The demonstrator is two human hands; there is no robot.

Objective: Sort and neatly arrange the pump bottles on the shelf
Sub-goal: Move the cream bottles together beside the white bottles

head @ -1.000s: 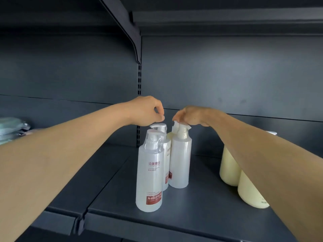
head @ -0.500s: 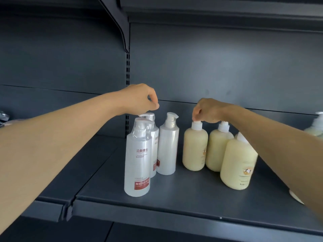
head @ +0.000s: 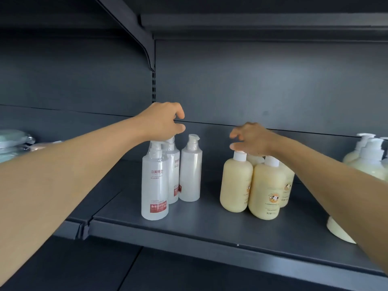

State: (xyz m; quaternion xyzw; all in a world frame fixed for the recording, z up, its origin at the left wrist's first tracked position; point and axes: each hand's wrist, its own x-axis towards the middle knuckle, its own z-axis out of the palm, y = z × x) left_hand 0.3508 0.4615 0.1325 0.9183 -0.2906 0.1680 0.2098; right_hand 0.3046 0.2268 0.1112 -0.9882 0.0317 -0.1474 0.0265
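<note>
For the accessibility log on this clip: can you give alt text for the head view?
A person's left hand hovers over three clear pump bottles while the right hand reaches over a cluster of cream-yellow pump bottles on a dark metal shelf. More cream bottles stand at far right.

Head view (close), facing shelf (head: 210, 225) — level

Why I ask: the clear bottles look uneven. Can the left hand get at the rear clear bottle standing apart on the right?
Probably yes. The left hand hovers above the clear group, and the rear clear bottle has an uncovered pump and open space to its right.
</note>
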